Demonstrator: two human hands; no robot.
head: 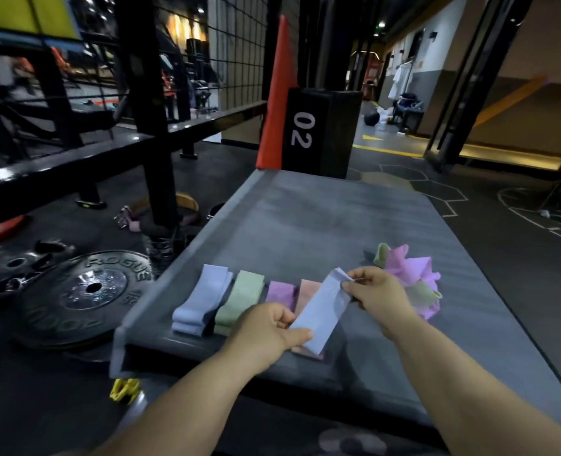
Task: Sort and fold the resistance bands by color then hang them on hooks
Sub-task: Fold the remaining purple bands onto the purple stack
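Fingers (300, 335) of left hand (266, 330) pinch the near end of a pale blue band (325, 311); right hand (377, 294) pinches its far end, above the bench (305, 218) by the front edge. Beneath, a row runs from the front left corner: folded blue stack (203, 299), green stack (241, 299), purple band (282, 292), pink band (310, 287). Unsorted pink-and-green heap (410, 274) lies toward the right edge.

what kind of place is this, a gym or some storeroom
Most likely a gym. A black weight plate stamped ROGUE lies at left, a black steel rack stands behind it, and a box numbered 02 sits past the grey mat.
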